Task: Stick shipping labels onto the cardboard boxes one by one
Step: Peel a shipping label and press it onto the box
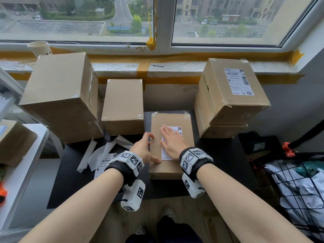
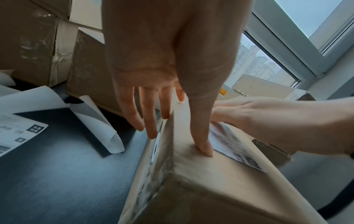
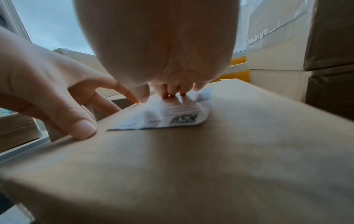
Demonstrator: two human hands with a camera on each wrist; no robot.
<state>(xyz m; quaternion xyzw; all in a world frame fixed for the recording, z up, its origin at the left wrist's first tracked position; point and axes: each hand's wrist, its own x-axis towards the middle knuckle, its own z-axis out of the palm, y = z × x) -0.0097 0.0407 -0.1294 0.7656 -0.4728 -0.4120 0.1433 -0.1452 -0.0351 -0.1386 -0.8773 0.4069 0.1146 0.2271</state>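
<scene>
A flat cardboard box point(image 1: 188, 149) lies on the black table in front of me. A white shipping label point(image 1: 178, 129) sits on its top face. My right hand point(image 1: 172, 142) lies flat on the label, fingers straight and pressed down. In the right wrist view the fingertips point(image 3: 172, 92) press the far part of the label point(image 3: 172, 118). My left hand point(image 1: 145, 148) rests at the box's left edge. Its thumb point(image 2: 201, 142) presses the top of the box point(image 2: 210, 189) beside the label point(image 2: 229, 144), and its straight fingers point(image 2: 147, 121) reach down the side.
Two plain boxes stand behind, a big one point(image 1: 59, 95) at the left and a smaller one point(image 1: 122, 106) in the middle. A labelled box point(image 1: 231, 95) tops a stack at the right. Peeled backing strips point(image 1: 98, 151) and a loose label point(image 1: 105, 162) lie left. A wire basket point(image 1: 289, 181) stands right.
</scene>
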